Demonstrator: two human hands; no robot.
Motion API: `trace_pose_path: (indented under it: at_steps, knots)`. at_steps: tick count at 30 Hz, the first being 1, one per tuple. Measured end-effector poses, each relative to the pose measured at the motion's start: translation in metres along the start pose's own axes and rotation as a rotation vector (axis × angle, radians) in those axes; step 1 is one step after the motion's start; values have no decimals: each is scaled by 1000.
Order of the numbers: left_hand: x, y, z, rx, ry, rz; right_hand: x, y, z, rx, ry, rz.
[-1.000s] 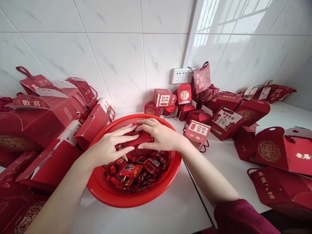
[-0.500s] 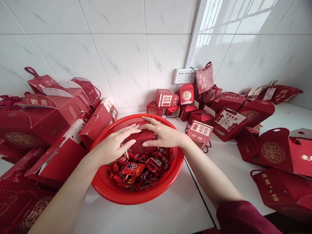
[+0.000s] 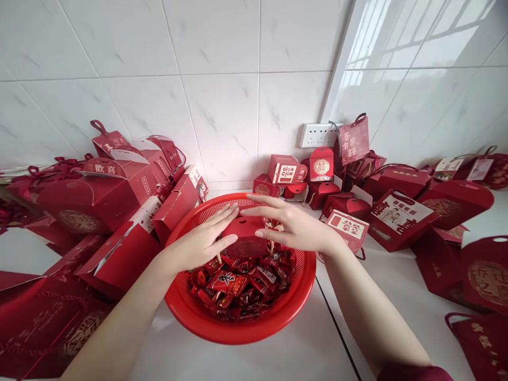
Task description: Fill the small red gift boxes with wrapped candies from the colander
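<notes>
A small dark red gift box (image 3: 245,231) with gold twisted cords at its sides stands in the far half of a red plastic basket (image 3: 234,336). My left hand (image 3: 206,238) is at its left side, thumb in front and fingers stretched behind the top edge. At the right side my right hand (image 3: 291,225) holds it the same way, fingers over the back and thumb toward the front; the box's rear and part of its top are hidden. Loose red candy packets (image 3: 234,286) fill the basket around and before the box.
Red gift boxes (image 3: 107,193) crowd the left side. More stand along the wall and to the right, among them a box with a white label (image 3: 345,230) by the basket. A power strip (image 3: 317,135) is on the white tiled wall. A dark seam (image 3: 337,323) crosses the white tabletop.
The view has shifted, so the basket and boxes appear lower and farther right. My hands stay around the box, and slightly more of its front and the right cord shows between them.
</notes>
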State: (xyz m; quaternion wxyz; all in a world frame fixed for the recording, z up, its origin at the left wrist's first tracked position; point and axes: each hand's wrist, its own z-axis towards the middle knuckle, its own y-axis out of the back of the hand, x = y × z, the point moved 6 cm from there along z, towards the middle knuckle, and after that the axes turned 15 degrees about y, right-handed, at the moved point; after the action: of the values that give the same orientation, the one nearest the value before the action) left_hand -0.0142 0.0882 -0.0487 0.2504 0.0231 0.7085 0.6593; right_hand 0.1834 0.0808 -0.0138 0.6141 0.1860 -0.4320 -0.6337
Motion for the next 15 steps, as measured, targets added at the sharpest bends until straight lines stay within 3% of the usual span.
trace_pose_path:
  at_steps: [11, 15]
  knots:
    - [4, -6, -9, 25, 58, -7, -8, -25, -6, 200, -78, -25]
    - [-3, 2, -11, -95, 12, -64, -5, -21, -8, 163, -80, -45]
